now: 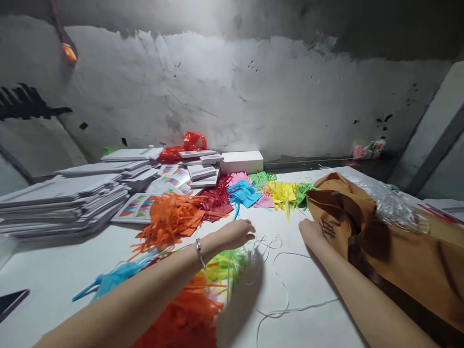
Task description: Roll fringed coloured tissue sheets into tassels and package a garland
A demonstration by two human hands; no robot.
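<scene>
In the head view, a white worktop (pixel 300 328) fills the lower part, its far edge close to a rough wall (pixel 217 92), pale grey with a darker band above and scattered dark marks. A lamp-like orange object (pixel 69 52) hangs at upper left, above black paint (pixel 29 102).

White stacks (pixel 58 193) crowd the worktop's far left corner, with printed cards (pixel 136 208) beside them. A red bag (pixel 194 141) and a white box (pixel 242 163) sit along the far edge. Clear plastic (pixel 389 200) lies toward the far right corner, a bottle (pixel 379 146) beyond it. A phone (pixel 10 304) lies by the left edge.

The left hand (pixel 237 234), a bracelet (pixel 198 244) at its wrist, is loosely curled over the middle of the worktop; whether it grips anything I cannot tell. The right hand (pixel 310 233) is beside a brown bag (pixel 348 217) near the right edge, fingers bent out of sight, so its hold cannot be told either. White string (pixel 277 315) lies in loops between the arms. Coloured fringes (pixel 170 217) run from mid-left toward the far edge, with more under the left arm.

Dark characters (pixel 328 229) mark the brown bag, but I cannot read them. The bottle's label is too small to read; the cards show coloured patterns.
</scene>
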